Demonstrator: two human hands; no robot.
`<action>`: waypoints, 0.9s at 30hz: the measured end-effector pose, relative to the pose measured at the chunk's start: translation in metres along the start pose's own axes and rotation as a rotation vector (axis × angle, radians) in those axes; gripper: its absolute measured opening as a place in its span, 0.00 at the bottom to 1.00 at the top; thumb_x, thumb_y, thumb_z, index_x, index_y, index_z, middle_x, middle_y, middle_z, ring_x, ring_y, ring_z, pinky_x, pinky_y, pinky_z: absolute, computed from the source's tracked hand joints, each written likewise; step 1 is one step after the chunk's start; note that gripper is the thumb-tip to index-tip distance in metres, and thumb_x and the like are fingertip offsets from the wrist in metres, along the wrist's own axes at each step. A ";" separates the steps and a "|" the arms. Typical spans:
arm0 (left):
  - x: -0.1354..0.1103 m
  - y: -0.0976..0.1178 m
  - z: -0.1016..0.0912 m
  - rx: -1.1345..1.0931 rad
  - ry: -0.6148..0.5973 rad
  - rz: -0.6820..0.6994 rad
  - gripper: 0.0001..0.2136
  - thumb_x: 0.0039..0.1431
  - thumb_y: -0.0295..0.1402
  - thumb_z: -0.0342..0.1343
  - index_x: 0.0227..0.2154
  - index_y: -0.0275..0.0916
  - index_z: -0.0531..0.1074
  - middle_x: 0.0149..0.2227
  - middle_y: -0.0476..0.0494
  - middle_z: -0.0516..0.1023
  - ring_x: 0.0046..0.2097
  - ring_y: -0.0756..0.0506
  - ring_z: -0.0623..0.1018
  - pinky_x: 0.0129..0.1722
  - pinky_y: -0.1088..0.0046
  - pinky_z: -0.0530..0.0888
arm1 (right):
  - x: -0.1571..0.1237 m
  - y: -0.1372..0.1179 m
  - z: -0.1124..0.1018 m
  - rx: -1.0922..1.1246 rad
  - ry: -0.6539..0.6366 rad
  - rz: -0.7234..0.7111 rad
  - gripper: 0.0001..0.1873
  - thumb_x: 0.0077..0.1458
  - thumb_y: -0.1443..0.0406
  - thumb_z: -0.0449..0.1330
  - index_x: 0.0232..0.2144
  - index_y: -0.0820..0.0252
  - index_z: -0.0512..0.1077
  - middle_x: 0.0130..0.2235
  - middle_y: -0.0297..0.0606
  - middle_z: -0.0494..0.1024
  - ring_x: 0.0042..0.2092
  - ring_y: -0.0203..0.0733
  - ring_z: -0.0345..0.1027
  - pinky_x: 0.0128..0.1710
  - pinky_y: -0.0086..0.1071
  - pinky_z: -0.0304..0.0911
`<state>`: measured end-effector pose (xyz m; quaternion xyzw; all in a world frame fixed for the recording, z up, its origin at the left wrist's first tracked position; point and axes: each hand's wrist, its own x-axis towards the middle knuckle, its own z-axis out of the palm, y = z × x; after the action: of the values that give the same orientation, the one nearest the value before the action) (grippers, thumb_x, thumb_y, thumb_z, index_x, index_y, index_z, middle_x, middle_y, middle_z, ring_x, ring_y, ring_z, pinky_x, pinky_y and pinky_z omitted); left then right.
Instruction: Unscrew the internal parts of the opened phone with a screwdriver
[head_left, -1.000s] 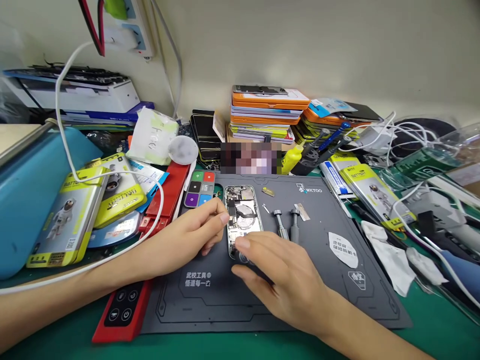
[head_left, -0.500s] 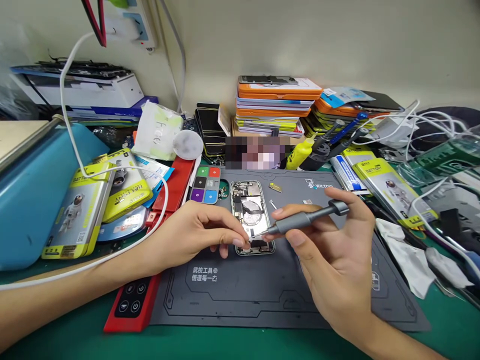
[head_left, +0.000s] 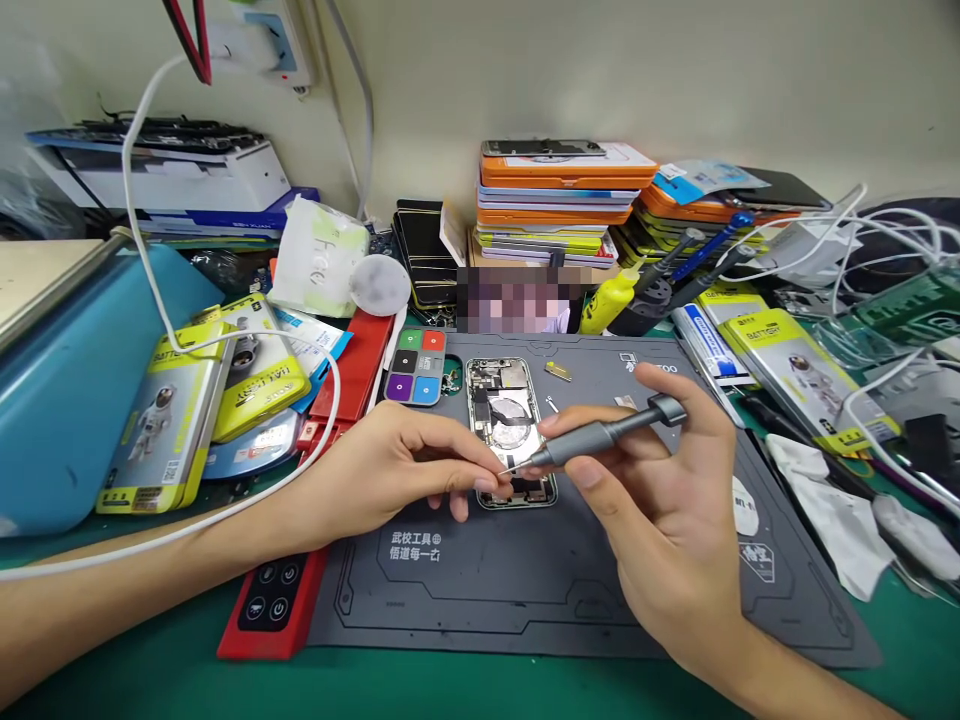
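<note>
My right hand (head_left: 667, 520) grips a dark grey precision screwdriver (head_left: 600, 440), held at a slant, with the forefinger raised near its end cap. The thin bit points down-left to the fingertips of my left hand (head_left: 405, 465). That hand is closed in a pinch at the bit's tip; whatever is between the fingers is too small to make out. Beneath both hands lies an opened phone (head_left: 499, 378), its inner parts and a round coil showing. Its lower part is partly covered by my fingers.
A grey work mat (head_left: 525, 590) covers the green table. A coloured magnetic pad (head_left: 415, 368) and a small yellow piece (head_left: 557, 371) lie behind. Battery packs (head_left: 161, 420) crowd the left, with more at right. A white cable (head_left: 300, 470) crosses my left forearm. Stacked boxes (head_left: 562, 190) stand at the back.
The view has shifted slightly, so the table things appear a little further right. The screwdriver tip remains at my left fingertips; both hands keep their grips.
</note>
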<state>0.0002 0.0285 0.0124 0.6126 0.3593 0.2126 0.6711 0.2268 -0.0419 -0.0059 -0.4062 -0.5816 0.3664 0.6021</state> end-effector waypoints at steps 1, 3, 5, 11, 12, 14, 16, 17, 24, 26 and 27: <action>0.000 0.000 0.000 0.005 -0.002 0.003 0.04 0.67 0.32 0.69 0.38 0.41 0.89 0.39 0.46 0.91 0.31 0.51 0.84 0.33 0.80 0.80 | 0.000 0.000 0.000 0.003 -0.002 0.003 0.29 0.72 0.71 0.62 0.67 0.45 0.60 0.47 0.37 0.85 0.42 0.39 0.84 0.46 0.34 0.85; -0.001 0.000 0.001 0.018 -0.011 0.011 0.05 0.69 0.32 0.67 0.41 0.41 0.89 0.41 0.46 0.91 0.31 0.52 0.84 0.34 0.80 0.80 | 0.001 0.000 -0.001 -0.004 -0.001 0.009 0.28 0.71 0.71 0.62 0.67 0.45 0.60 0.47 0.37 0.85 0.43 0.40 0.84 0.45 0.34 0.85; -0.002 -0.001 0.001 0.031 -0.018 0.022 0.06 0.70 0.31 0.65 0.42 0.41 0.88 0.43 0.46 0.91 0.32 0.52 0.85 0.34 0.81 0.79 | 0.002 0.001 -0.002 -0.019 0.007 0.014 0.28 0.71 0.70 0.63 0.67 0.46 0.60 0.47 0.38 0.85 0.43 0.40 0.83 0.44 0.34 0.85; -0.003 -0.003 -0.001 0.030 -0.015 0.034 0.06 0.70 0.30 0.65 0.43 0.41 0.88 0.42 0.47 0.91 0.32 0.53 0.85 0.34 0.82 0.78 | 0.002 0.000 -0.002 -0.022 0.006 0.037 0.28 0.71 0.69 0.63 0.66 0.44 0.60 0.47 0.37 0.86 0.43 0.41 0.84 0.44 0.35 0.85; -0.002 -0.003 -0.001 0.028 -0.014 0.031 0.06 0.70 0.30 0.65 0.43 0.41 0.88 0.41 0.47 0.91 0.32 0.53 0.85 0.33 0.83 0.78 | 0.002 -0.001 -0.001 -0.014 0.010 0.048 0.27 0.71 0.69 0.63 0.65 0.43 0.60 0.47 0.37 0.86 0.43 0.41 0.84 0.44 0.35 0.85; -0.001 -0.004 -0.002 0.021 -0.008 0.023 0.06 0.70 0.29 0.65 0.43 0.41 0.88 0.40 0.48 0.91 0.31 0.54 0.85 0.31 0.85 0.75 | 0.001 -0.003 0.001 0.004 0.022 0.084 0.26 0.72 0.69 0.63 0.64 0.41 0.61 0.48 0.36 0.85 0.44 0.40 0.85 0.46 0.35 0.84; 0.000 -0.004 -0.002 0.010 -0.007 0.020 0.06 0.70 0.28 0.66 0.43 0.41 0.88 0.39 0.48 0.90 0.31 0.54 0.85 0.30 0.85 0.74 | -0.001 -0.005 0.003 0.029 0.025 0.113 0.25 0.72 0.69 0.63 0.63 0.40 0.61 0.49 0.35 0.85 0.45 0.39 0.85 0.48 0.34 0.84; 0.001 -0.004 -0.002 0.003 -0.008 0.018 0.06 0.69 0.28 0.66 0.43 0.40 0.88 0.39 0.48 0.90 0.31 0.54 0.85 0.30 0.85 0.75 | -0.001 -0.006 0.004 0.044 0.023 0.126 0.25 0.73 0.68 0.63 0.63 0.39 0.61 0.49 0.34 0.85 0.45 0.38 0.84 0.48 0.33 0.84; -0.001 -0.002 -0.001 -0.012 -0.019 0.005 0.05 0.69 0.30 0.67 0.42 0.40 0.88 0.42 0.47 0.91 0.31 0.54 0.85 0.28 0.85 0.73 | 0.002 -0.006 0.004 0.108 -0.001 0.189 0.24 0.73 0.67 0.63 0.63 0.39 0.60 0.49 0.33 0.85 0.45 0.36 0.84 0.49 0.30 0.83; -0.001 -0.002 -0.001 -0.010 -0.021 0.008 0.05 0.69 0.30 0.67 0.41 0.40 0.88 0.43 0.47 0.91 0.31 0.54 0.85 0.29 0.85 0.74 | 0.003 -0.005 0.004 0.121 -0.008 0.202 0.24 0.73 0.66 0.63 0.63 0.39 0.61 0.49 0.33 0.85 0.45 0.36 0.84 0.48 0.30 0.83; -0.001 -0.002 -0.001 -0.010 -0.024 0.010 0.05 0.69 0.30 0.67 0.41 0.40 0.88 0.43 0.47 0.91 0.31 0.54 0.85 0.29 0.85 0.74 | 0.003 -0.005 0.003 0.129 -0.011 0.209 0.24 0.73 0.66 0.63 0.62 0.38 0.61 0.49 0.33 0.85 0.45 0.36 0.83 0.48 0.31 0.83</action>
<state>-0.0018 0.0284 0.0110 0.6135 0.3468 0.2104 0.6775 0.2234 -0.0407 0.0003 -0.4229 -0.5146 0.4660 0.5824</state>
